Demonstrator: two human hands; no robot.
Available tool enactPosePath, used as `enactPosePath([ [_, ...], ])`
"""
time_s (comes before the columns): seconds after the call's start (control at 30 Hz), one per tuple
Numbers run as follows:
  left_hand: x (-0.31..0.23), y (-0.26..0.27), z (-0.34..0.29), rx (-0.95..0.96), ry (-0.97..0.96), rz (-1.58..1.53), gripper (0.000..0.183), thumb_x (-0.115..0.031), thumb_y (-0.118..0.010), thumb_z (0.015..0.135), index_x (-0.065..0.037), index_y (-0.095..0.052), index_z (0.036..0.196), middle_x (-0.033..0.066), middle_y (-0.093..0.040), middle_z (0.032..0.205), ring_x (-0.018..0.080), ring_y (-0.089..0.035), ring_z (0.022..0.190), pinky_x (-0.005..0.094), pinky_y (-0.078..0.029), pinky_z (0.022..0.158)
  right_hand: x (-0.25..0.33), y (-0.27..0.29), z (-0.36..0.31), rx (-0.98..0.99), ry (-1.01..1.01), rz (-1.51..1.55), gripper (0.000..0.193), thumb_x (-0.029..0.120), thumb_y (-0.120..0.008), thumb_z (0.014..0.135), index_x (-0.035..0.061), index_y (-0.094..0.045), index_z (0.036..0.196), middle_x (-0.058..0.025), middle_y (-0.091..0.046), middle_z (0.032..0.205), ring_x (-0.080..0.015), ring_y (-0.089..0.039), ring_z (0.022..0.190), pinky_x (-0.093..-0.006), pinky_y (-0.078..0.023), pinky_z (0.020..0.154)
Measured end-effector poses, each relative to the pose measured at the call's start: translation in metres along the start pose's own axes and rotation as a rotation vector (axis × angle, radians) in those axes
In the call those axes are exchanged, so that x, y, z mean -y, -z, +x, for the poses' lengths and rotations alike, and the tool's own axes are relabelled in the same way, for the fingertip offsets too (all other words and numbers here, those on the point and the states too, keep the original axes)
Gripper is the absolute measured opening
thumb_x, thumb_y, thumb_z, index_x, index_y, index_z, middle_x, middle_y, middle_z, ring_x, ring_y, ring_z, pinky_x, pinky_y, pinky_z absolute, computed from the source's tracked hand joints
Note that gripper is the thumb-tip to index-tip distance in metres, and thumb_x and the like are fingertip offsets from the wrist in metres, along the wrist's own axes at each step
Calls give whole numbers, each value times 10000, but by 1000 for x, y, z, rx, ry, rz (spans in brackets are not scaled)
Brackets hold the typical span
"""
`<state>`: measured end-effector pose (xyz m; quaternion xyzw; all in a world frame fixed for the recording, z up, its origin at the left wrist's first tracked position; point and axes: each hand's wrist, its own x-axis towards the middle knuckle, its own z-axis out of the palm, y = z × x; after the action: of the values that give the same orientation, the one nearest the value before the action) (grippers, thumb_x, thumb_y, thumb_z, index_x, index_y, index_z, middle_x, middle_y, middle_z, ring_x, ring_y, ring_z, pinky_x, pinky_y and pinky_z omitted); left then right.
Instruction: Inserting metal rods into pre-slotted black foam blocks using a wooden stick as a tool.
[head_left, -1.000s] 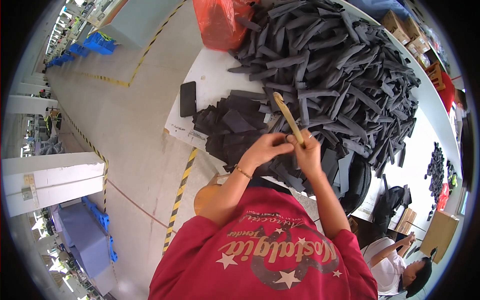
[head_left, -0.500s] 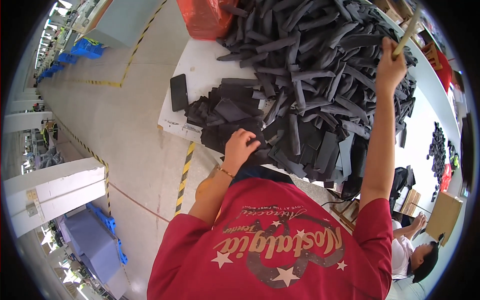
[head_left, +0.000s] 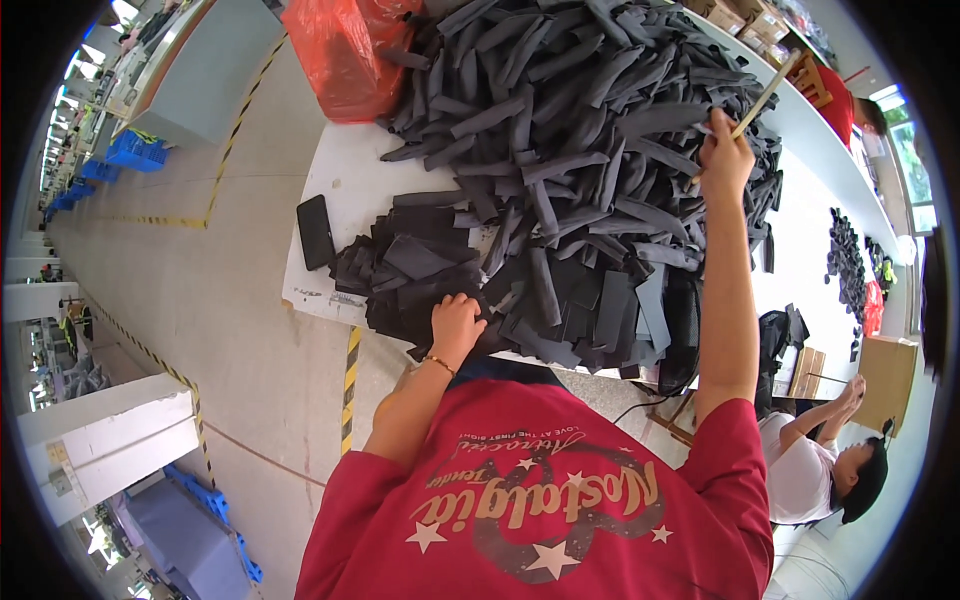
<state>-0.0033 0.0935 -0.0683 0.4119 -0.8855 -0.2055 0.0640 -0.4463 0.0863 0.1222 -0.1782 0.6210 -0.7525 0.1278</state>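
1. Left hand point(head_left: 458, 328): half-curled on flat dark pieces point(head_left: 418, 262), too overlapped to count; grip unclear.
2. Right hand point(head_left: 727, 160): closed around one pale stick point(head_left: 766, 94) over dark strips point(head_left: 580, 110).
3. One phone point(head_left: 316, 232) on the counter point(head_left: 345, 165); one red bag point(head_left: 345, 60).

Place: workshop for sure, factory-floor kind
Floor point(head_left: 265, 320): plain grey, black-and-yellow tape point(head_left: 349, 390) lines running across it
Table point(head_left: 335, 165): big white one with a ridiculous heap of dark fabric-looking pieces point(head_left: 590, 150)
Storage: blue crates point(head_left: 136, 152) off left, cardboard boxes point(head_left: 765, 22) top right
Crew: person in white point(head_left: 800, 470), another in red point(head_left: 838, 105), both over right
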Motion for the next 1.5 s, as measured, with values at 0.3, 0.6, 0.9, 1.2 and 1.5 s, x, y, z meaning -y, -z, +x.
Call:
enactPosePath([
  [0.3, 15, 56, 25, 31, 195, -588, 137, -149, -750, 721, -31, -706, 775, 71, -653, 759, 208, -639, 683, 307, -501, 651, 3, -1, -56, 425, 437, -781, 360, 336, -374, 1010, 43, -581, 990, -29, -477, 684, -159, -443, 566, -321, -380, 527],
  [0.6, 18, 112, 41, 128, 172, -750, 151, -109, -778, 739, -14, -720, 841, 17, -651, 743, 87, -550, 687, 251, -454, 648, -20, 39, -189, 1125, 624, -1017, 209, 92, -639, 813, 127, -628, 1019, -37, -609, 760, -232, -625, 733, -362, -508, 595],
  [0.9, 6, 114, 51, 112, 140, -777, 136, -99, -763, 758, -10, -718, 850, 33, -663, 784, 97, -563, 689, 248, -465, 665, -21, 29, -187, 1147, 764, -1025, 217, 77, -657, 793, 117, -640, 1006, -41, -584, 712, -229, -603, 681, -357, -493, 555],
  [1.2, 7, 118, 51, 133, 163, -796, 139, -118, -755, 774, -7, -715, 849, 28, -659, 780, 88, -574, 708, 243, -464, 668, -22, 29, -185, 1152, 712, -956, 214, 122, -665, 799, 131, -641, 1012, -35, -591, 708, -224, -618, 680, -359, -508, 548],
  [1.5, -77, 159, 40, -750, -281, -236, 278, -183, -737, 804, -42, -641, 1022, 105, -598, 1096, 218, -586, 1030, 381, -476, 882, -78, -8, -264, 1049, -148, -442, 204, 59, -516, 918, 13, -611, 1092, -46, -559, 682, -146, -538, 618, -286, -447, 605],
])
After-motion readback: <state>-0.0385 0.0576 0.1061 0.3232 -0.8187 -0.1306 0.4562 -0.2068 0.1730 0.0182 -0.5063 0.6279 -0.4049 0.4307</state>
